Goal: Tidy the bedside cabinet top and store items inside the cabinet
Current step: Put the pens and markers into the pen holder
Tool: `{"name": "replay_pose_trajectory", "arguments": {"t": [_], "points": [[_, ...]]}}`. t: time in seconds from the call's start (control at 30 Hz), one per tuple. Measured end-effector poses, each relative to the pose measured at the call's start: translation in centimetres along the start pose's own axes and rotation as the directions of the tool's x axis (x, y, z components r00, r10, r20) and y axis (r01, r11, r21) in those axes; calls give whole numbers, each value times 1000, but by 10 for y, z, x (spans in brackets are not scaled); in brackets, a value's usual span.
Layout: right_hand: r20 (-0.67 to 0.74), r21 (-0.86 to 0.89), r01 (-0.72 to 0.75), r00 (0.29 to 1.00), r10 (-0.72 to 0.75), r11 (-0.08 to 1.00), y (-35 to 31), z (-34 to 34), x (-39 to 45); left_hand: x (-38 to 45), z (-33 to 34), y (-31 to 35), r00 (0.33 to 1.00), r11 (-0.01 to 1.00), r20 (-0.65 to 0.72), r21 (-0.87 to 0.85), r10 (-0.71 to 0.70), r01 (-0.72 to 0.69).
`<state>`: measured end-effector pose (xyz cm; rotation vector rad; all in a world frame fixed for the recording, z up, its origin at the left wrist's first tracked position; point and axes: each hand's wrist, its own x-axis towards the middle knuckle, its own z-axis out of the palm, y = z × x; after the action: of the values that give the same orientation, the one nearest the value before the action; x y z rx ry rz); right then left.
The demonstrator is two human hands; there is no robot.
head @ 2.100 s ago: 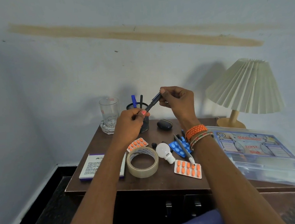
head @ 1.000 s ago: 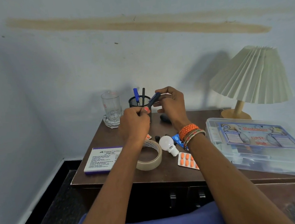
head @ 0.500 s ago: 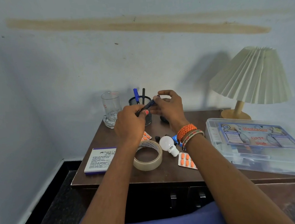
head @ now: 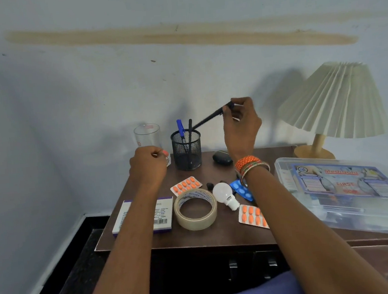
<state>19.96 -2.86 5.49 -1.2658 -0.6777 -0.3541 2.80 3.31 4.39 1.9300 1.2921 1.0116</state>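
Observation:
My right hand (head: 242, 128) pinches the top end of a dark pen (head: 210, 118), held slanted with its tip at the rim of the black mesh pen holder (head: 187, 152). Two pens stand in the holder. My left hand (head: 148, 167) is loosely closed with nothing in it, just left of the holder and in front of a drinking glass (head: 147, 135). On the brown cabinet top (head: 196, 237) lie two orange pill strips (head: 186, 185) (head: 252, 216), a blue pill strip (head: 242, 190), a tape roll (head: 195, 209), a white bulb (head: 225, 194) and a white box (head: 164, 216).
A clear first-aid box (head: 347, 192) fills the right side of the top, with a pleated lamp (head: 334, 101) behind it. A small black case (head: 222, 157) lies behind my right wrist. The wall stands close behind. Two drawer handles (head: 232, 266) show below the front edge.
My left hand has let go of the pen and dropped to the left. My right hand has lifted the pen's top end, with the tip down at the holder.

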Motion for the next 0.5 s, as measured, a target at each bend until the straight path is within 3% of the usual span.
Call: {"name": "replay_pose_trajectory", "arguments": {"t": [0.13, 0.27, 0.5], "points": [[206, -166, 127, 974, -91, 978, 21, 18, -1, 1, 3, -2, 999, 996, -5, 70, 47, -47], [364, -285, 174, 929, -61, 943, 26, 32, 5, 7, 4, -5, 998, 993, -4, 97, 67, -66], [402, -399, 139, 915, 37, 906, 40, 49, 14, 15, 4, -11, 997, 988, -3, 134, 77, -76]]}}
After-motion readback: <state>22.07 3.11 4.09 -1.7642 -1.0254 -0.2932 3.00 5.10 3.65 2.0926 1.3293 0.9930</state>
